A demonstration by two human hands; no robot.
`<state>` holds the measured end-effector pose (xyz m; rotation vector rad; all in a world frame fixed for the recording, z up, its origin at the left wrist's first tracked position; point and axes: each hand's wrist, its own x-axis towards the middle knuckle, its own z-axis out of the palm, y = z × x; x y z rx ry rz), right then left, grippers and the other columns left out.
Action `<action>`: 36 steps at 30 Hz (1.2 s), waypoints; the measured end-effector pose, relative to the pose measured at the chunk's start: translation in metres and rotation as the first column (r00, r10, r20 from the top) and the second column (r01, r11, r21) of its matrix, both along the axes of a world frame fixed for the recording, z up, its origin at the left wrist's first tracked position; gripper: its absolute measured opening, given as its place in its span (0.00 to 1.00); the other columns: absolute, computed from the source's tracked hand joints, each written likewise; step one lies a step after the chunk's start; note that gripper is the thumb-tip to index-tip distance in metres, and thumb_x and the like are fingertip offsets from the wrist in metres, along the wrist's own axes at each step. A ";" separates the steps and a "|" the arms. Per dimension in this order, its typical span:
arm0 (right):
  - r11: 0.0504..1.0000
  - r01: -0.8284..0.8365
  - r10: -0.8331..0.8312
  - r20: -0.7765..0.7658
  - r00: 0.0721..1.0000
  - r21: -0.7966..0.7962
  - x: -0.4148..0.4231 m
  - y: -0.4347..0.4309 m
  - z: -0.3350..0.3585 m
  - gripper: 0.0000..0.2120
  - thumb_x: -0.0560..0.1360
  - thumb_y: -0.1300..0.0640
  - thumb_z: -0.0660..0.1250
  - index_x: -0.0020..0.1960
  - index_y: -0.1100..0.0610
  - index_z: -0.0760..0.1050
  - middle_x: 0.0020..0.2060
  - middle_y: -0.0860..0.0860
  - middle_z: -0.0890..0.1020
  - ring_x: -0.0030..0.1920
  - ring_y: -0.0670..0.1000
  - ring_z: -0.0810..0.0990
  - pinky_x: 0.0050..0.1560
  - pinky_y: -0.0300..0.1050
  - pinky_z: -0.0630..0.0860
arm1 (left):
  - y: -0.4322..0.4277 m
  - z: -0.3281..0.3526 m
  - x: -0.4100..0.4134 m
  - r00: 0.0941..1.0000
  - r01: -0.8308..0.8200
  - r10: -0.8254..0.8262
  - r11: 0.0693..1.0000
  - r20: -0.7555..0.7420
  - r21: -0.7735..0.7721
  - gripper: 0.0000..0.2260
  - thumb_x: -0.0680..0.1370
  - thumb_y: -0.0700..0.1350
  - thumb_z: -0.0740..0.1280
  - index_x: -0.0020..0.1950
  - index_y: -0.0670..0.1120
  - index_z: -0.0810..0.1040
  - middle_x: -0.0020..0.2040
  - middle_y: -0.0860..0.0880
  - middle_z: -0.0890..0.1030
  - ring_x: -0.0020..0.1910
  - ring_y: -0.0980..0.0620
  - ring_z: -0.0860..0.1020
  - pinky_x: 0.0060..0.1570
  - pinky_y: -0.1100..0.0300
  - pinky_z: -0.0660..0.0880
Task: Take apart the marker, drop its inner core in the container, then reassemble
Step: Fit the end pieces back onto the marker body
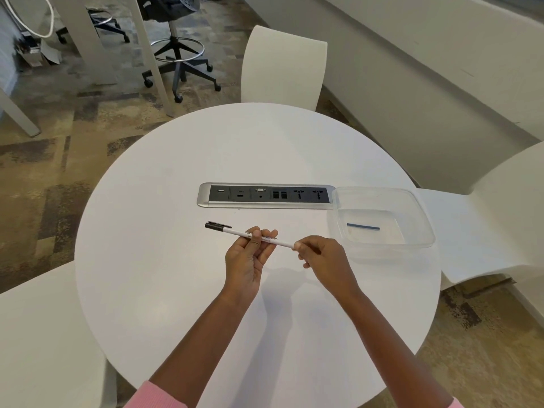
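- The left hand (245, 254) is raised above the worktop (176, 290), palm turned up toward the camera, thumb and fingertips pinched around the middle of the marker (250, 234).
- The right hand (319, 254) comes in from the right with its back to the camera, fingers curled closed on the marker's right end; what it grips there is hidden by the fingers.
- Both forearms reach forward from pink sleeves (156, 396) at the bottom edge.
- One marker: a thin white barrel held tilted, its black cap (217, 225) at the far left end, up in the air.
- One clear plastic container (412, 207) sits on the right side of the worktop, near the right hand but apart from it.
- One dark blue inner core (363, 226) lies flat on the container's floor.
- One socket panel (266, 195) is set into the round white worktop, just left of the container.
- Three white chairs (284, 66) stand around it.
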<state>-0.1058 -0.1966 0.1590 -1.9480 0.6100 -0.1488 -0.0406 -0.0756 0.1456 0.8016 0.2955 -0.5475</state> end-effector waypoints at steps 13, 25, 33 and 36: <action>0.689 0.028 0.164 0.193 0.967 -0.724 -0.002 0.004 -0.022 0.04 0.69 0.63 0.66 0.38 0.63 0.77 0.29 0.57 0.78 0.31 0.57 0.74 0.37 0.43 0.67 | -0.001 0.000 0.000 0.999 -0.037 0.036 0.999 -0.034 -0.026 0.06 0.78 0.35 0.59 0.43 0.40 0.74 0.29 0.48 0.82 0.34 0.52 0.84 0.37 0.61 0.81; 0.975 -0.157 0.146 -0.079 0.986 -0.157 -0.001 0.002 0.001 0.09 0.75 0.64 0.60 0.44 0.62 0.79 0.31 0.49 0.77 0.35 0.51 0.74 0.43 0.49 0.74 | 0.002 -0.004 0.002 1.000 0.023 -0.023 0.999 0.017 0.030 0.07 0.78 0.36 0.59 0.42 0.41 0.73 0.29 0.49 0.82 0.35 0.53 0.84 0.39 0.61 0.81; 0.832 -0.017 0.162 0.213 0.963 -0.555 -0.004 0.010 -0.016 0.04 0.70 0.64 0.65 0.42 0.63 0.78 0.34 0.57 0.81 0.36 0.51 0.75 0.39 0.34 0.67 | 0.003 -0.003 0.002 0.998 -0.002 0.002 1.000 -0.063 -0.001 0.05 0.78 0.36 0.60 0.45 0.40 0.75 0.32 0.46 0.84 0.35 0.50 0.84 0.38 0.60 0.82; 0.797 -0.009 0.168 0.207 0.964 -0.604 -0.004 0.009 -0.019 0.07 0.71 0.62 0.63 0.40 0.63 0.78 0.31 0.57 0.80 0.36 0.49 0.69 0.40 0.36 0.66 | 0.003 -0.004 0.001 0.998 0.002 -0.002 1.000 -0.065 0.000 0.05 0.78 0.37 0.60 0.44 0.39 0.75 0.31 0.47 0.84 0.35 0.51 0.84 0.38 0.60 0.82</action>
